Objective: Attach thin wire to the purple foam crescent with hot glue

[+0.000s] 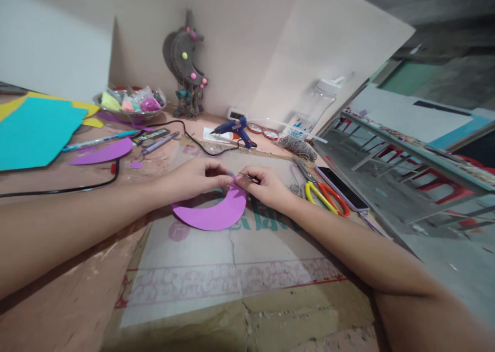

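A purple crescent (212, 215) cut from a flat sheet, foam or card, is held by its upper right tip just above the covered table. My left hand (204, 179) pinches that tip from the left. Close beside it, the thumb and fingers of my right hand (265, 184) are pressed together at the same tip, with something thin and dark between them that I cannot make out. Right of my right hand lie scissors (327, 194) with yellow and orange handles. Behind both hands rests a blue hot glue gun (234, 130).
A bowl (131, 115) of bagged coloured clay and a turquoise sheet (34, 130) lie on the left. A grey crescent ornament (185, 58) leans at the back. Grey twine (297, 148), a clear bottle (317, 104) and a phone (342, 188) are on the right. A black cord (189, 132) crosses the table.
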### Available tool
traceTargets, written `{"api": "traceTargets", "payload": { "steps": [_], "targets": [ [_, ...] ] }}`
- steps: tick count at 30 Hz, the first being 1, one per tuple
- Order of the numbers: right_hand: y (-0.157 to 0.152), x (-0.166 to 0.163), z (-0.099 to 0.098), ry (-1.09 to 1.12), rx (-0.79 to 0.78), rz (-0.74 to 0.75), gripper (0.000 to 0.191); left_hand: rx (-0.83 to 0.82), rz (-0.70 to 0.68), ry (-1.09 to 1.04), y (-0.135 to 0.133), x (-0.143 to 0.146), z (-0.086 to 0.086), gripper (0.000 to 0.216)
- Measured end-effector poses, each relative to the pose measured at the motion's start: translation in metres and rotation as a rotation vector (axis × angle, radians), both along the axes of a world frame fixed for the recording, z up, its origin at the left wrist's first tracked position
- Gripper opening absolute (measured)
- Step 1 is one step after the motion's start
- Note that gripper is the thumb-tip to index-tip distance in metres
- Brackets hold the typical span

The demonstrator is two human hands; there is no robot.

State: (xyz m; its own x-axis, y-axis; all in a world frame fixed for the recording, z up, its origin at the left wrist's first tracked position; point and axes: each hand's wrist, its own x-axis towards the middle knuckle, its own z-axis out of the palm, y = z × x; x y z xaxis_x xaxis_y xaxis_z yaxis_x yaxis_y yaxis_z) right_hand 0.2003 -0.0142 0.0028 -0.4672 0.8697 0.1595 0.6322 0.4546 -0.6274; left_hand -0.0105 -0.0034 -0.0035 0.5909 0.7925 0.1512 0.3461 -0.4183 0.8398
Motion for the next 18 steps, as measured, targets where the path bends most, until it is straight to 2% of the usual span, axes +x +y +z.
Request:
{"api": "traceTargets", "payload": {
  "steps": [12, 18],
  "targets": [
    [0.0001, -0.0018, -0.0022, 0.025, -0.023, 0.047, 0.036, -0.015, 0.086, 0.025, -0.0041, -0.0001, 0.0039, 0.030],
    [0.0000, -0.0015, -0.0023, -0.017, 0.025, 0.073, 0.033, -0.031, 0.081, 0.046, -0.0032, 0.0000, 0.0035, 0.028]
  ]
}}
